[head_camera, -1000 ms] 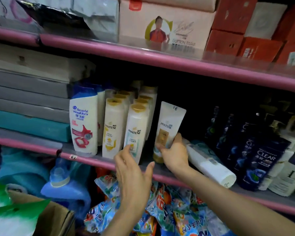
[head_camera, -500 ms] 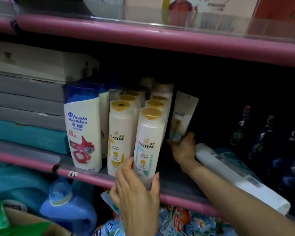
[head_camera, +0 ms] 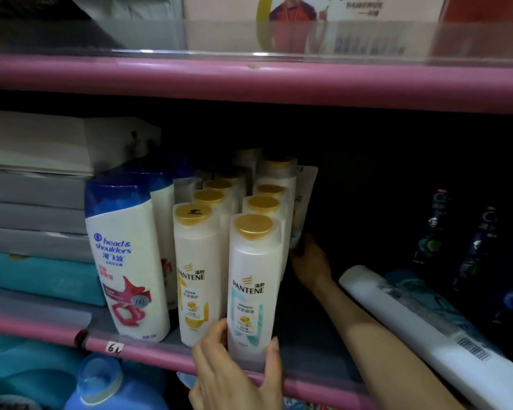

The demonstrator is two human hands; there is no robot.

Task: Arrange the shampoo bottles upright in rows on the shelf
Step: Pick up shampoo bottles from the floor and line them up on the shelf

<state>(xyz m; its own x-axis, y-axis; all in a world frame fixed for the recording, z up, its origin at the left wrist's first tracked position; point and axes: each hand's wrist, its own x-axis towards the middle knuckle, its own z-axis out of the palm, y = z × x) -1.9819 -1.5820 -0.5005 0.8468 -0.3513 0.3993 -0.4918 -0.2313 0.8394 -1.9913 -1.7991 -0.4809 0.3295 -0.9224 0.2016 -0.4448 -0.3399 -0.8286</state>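
A second ago my right hand (head_camera: 307,261) held the white Pantene tube (head_camera: 304,202) out front, to the right of the Pantene rows; now I have carried it deep into the shelf, so it stands in the dark middle of the frame, nearly upright, just beside the rear bottles of the right-hand Pantene row (head_camera: 271,196). My fingers are wrapped round its lower end, so it is not yet let go. My left hand (head_camera: 234,371), which was hovering in front of the shelf, has come up to the front Pantene bottle (head_camera: 253,285) in the lower middle of the frame: fingers on its left side, thumb on its right, cupping its base to steady it at the pink shelf edge (head_camera: 131,347). I judge the tube is close to its place, and the rows to its left, with the Head & Shoulders bottle (head_camera: 125,261) at centre left, already stand straight. Still to do: the long white bottle (head_camera: 421,335) lying on its side at lower right needs standing up.
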